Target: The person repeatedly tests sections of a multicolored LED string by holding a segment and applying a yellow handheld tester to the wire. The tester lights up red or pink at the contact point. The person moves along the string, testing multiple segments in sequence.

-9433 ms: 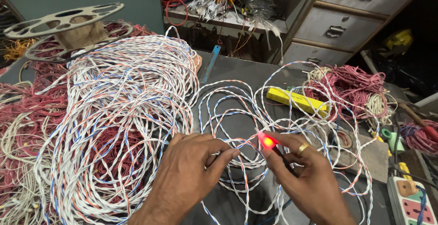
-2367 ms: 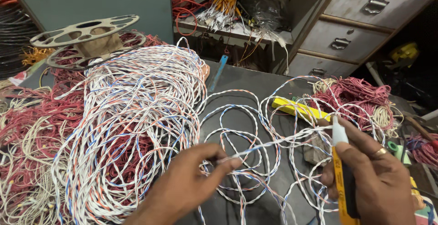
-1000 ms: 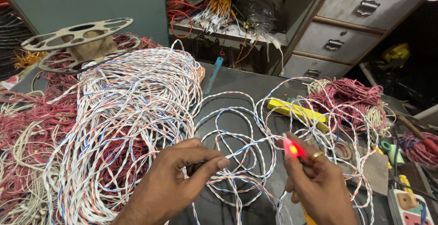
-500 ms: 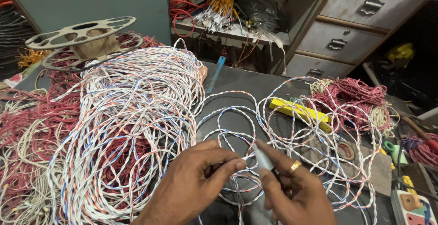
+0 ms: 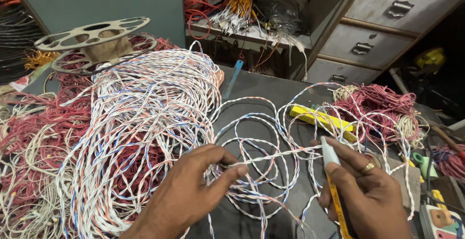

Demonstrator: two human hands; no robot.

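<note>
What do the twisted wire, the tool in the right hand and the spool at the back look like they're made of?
Twisted wire: matte plastic-looking insulation, white with red and blue; the core is hidden. Tool in the right hand: apparently plastic, with a pale tip and yellow-orange body. Spool: dull beige flanges with cut-out holes, likely plastic, possibly painted metal. The left hand pinches the wire.

White wire twisted with red and blue; yellow tester.
</note>
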